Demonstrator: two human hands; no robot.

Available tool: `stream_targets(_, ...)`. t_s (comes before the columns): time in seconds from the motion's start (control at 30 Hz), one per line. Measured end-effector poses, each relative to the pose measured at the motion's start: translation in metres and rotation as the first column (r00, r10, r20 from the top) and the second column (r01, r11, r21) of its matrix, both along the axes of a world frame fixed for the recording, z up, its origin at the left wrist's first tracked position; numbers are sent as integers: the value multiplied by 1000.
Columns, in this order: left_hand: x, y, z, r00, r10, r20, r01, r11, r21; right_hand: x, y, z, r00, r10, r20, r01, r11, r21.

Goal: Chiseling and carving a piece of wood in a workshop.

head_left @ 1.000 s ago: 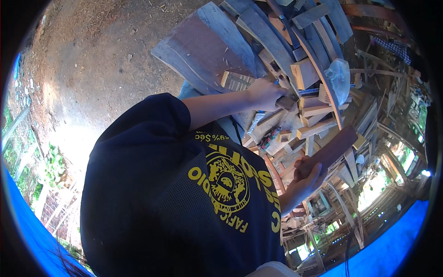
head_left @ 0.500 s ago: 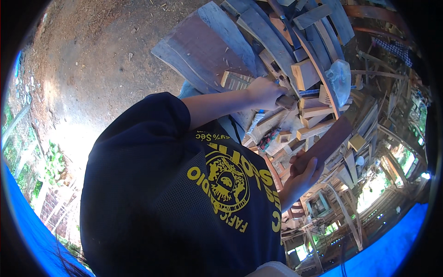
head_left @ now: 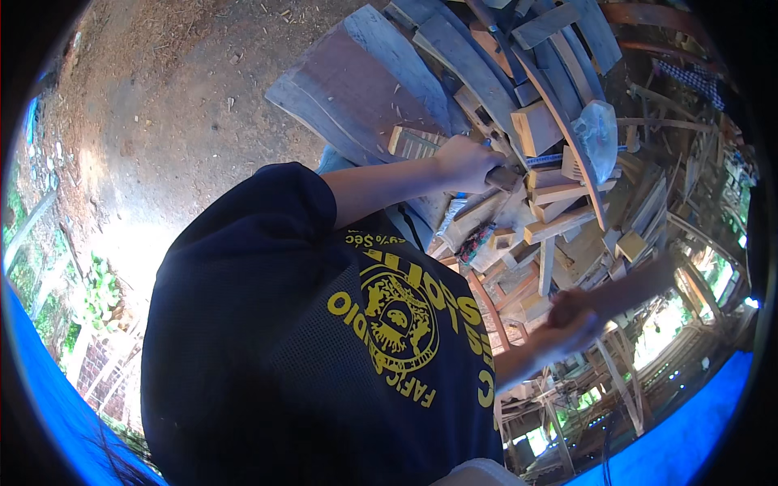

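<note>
My left hand (head_left: 470, 164) is closed round a short brown wooden piece (head_left: 506, 179), whose squared end sticks out past the fingers. Beside that hand lies a pale wooden block (head_left: 415, 143) with several slots cut in it, partly covered by the hand. Lower and to the right, my right hand (head_left: 574, 317) grips a long, flat reddish-brown wooden piece (head_left: 636, 290). Motion smears both this hand and its piece. The two held pieces are well apart.
A wide plank (head_left: 356, 77) lies beyond my left arm. Stacked boards (head_left: 470, 61), a pale block (head_left: 536, 130) and a clear plastic bag (head_left: 596, 142) are at the upper right. Scrap wood (head_left: 567, 251) lies between my hands. Bare ground (head_left: 194, 105) stretches to the left.
My right hand has moved right and down, away from the left hand, carrying the reddish-brown wooden piece. My left hand has stayed nearly in place.
</note>
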State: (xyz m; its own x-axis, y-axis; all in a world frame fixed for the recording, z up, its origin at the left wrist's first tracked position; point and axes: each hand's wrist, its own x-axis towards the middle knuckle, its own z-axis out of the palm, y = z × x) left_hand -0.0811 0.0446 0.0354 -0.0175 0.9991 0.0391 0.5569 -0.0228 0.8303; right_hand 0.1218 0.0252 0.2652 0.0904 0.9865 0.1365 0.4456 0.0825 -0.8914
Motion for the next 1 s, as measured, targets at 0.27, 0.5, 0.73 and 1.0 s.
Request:
stream_targets(0.27, 5, 3, -4, 1000, -11, 9, 11, 999, -33, -58, 11, -33, 928, -370, -31, 371, 929, 8)
stream_targets(0.5, 9, 0, -4, 997, -32, -74, 29, 999, -36, -41, 8, -54, 989, -61, 132, 126, 807, -577)
stream_targets(0.73, 8, 1, 5, 1000, 1, -23, -2, 999, -42, -27, 9, -69, 969, -227, -95, 198, 948, -250)
stream_targets(1.0, 0, 3, 3, 999, 34, -15, -35, 997, -72, -39, -12, -71, 986, -132, -102, 33, 752, -658)
